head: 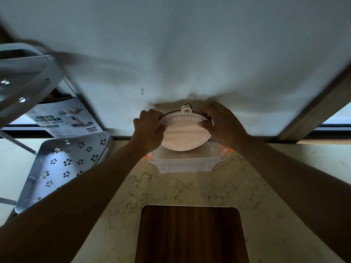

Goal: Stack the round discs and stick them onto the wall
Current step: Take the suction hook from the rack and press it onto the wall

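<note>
Head view: we look down at both of our hands holding a round, translucent white plastic disc (185, 134), printed "Exquisite", in front of the pale painted wall (190, 54).
Left hand (150, 128): our fingers curl over the disc's left rim, thumb on its face, gripping it.
Right hand (222, 122): our fingers wrap the right rim, thumb pressed on the face, also gripping.
Stack: a dark edge shows just behind the white disc along its upper rim, so we judge a second disc sits under it; how many we cannot tell.
Tab: the small hanging tab (186, 109) points up, toward the wall.
Position: the disc hovers above a clear plastic box with orange clips (182, 164) on the marbled cream countertop (190, 188).
Key relation: the wall lies straight beyond our fingers; the disc's face tilts toward us, its back toward the wall.
Nearness: both hands sit level, neither clearly closer.
Next move, as we judge it: push forward evenly.
</note>
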A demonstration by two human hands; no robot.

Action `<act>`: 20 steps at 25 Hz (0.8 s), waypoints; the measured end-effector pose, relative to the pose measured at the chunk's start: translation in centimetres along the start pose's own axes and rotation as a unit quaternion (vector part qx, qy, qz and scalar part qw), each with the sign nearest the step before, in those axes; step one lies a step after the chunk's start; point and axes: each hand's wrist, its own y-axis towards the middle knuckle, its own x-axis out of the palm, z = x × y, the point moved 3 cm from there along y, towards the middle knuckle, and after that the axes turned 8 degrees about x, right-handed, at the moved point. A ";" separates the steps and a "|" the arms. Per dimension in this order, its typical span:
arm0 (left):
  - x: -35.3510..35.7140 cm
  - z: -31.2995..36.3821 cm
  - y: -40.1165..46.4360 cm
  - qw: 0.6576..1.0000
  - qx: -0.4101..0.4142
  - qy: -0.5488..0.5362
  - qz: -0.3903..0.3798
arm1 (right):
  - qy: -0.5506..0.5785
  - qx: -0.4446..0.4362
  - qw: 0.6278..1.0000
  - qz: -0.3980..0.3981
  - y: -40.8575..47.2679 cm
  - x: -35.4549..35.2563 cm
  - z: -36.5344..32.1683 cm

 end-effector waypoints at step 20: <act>-0.8 0.0 -0.5 0.994 0.091 0.054 0.034 | 0.021 -0.003 1.000 -0.018 -1.2 -0.6 0.2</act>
